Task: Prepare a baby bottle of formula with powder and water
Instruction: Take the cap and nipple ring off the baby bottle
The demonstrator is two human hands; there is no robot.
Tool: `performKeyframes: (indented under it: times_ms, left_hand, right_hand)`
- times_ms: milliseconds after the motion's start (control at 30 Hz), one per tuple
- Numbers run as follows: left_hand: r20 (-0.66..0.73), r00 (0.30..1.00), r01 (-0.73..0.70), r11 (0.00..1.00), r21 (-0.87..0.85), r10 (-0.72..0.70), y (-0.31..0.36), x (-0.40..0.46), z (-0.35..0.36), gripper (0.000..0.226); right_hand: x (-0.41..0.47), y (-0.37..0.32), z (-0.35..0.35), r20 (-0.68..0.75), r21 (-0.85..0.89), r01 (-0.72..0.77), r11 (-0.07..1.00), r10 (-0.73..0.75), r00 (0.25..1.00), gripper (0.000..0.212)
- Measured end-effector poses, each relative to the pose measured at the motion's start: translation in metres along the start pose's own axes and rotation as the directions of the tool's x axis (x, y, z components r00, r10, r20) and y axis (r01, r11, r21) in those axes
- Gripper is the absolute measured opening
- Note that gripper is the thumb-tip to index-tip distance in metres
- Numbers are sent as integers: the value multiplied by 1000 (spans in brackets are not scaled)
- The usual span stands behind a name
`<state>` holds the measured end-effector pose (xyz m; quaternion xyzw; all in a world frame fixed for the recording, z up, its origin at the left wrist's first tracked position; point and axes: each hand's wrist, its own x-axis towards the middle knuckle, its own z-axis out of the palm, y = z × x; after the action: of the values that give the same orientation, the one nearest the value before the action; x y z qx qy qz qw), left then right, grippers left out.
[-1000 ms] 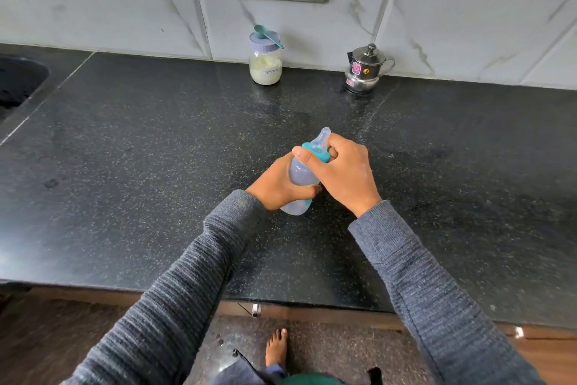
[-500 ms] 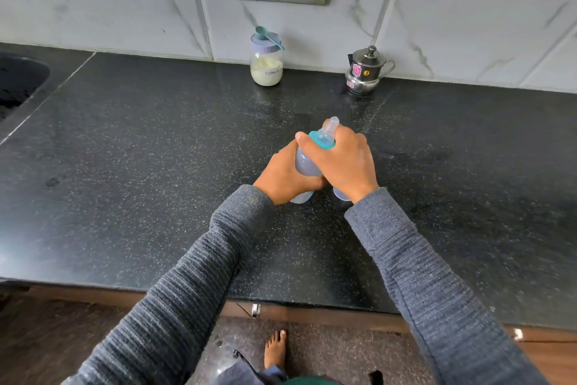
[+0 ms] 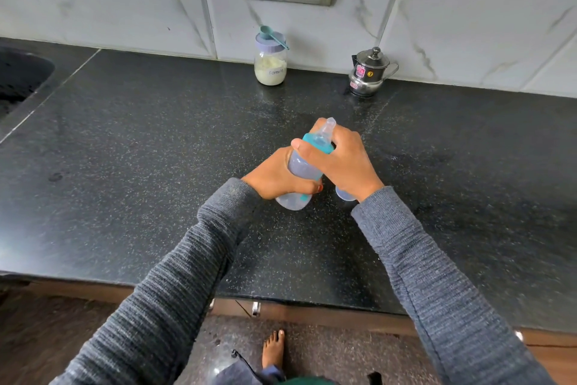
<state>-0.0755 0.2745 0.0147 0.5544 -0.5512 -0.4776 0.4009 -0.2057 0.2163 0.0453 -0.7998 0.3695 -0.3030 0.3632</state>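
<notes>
1. Two hands hold one baby bottle (image 3: 301, 170) just above the black counter (image 3: 156, 150), near the middle. It tilts, with its top pointing away from the person.
2. The left hand (image 3: 274, 180) wraps its fingers round the see-through body. The fingertips are hidden behind it.
3. The right hand (image 3: 340, 163) curls its thumb and fingers round the teal ring (image 3: 317, 144) at the top. The soft clear teat (image 3: 327, 128) pokes out above them.
4. I think the bottle is light. It looks like thin, smooth plastic and could slip if it gets wet. The body is the best place to hold it. The ring is the part to twist.
5. I think the teat is squishy, so it should not be squeezed.
6. A small clear cap (image 3: 345, 194) peeks out under the right wrist.
7. The powder jar (image 3: 270, 64) stands by the wall with a teal scoop (image 3: 273, 36) lying on its lid. It looks hard and breakable.
8. The little steel pot (image 3: 368, 72) is shiny and round, with a lid on.
</notes>
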Motion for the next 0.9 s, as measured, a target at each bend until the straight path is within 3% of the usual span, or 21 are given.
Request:
performKeyframes:
  times_ms: [100,200,300,433,567,900]
  left_hand:
    - [-113,994,3,998,66,4,-6,6,-1,39]
    - [-202,979,31,988,151,0,-15,9,4,54]
    - [-221,975,58,980,190,-15,-19,10,9,61]
    - [-221,975,80,973,217,-31,-15,8,12,67]
    - [-214,977,49,974,222,0,-10,7,13,74]
    - [-208,978,47,966,255,7,-10,12,9,72]
  right_hand:
    - [0,3,0,34,10,-131,991,131,991,32]
    - [-1,9,1,45,28,-210,977,208,977,47]
    - [-4,8,0,45,85,-247,965,244,969,43]
    - [-5,8,-3,72,155,-262,953,254,965,28]
    - [-5,10,-7,93,268,-252,930,235,967,44]
    - [-3,20,-17,118,328,-171,929,139,983,36]
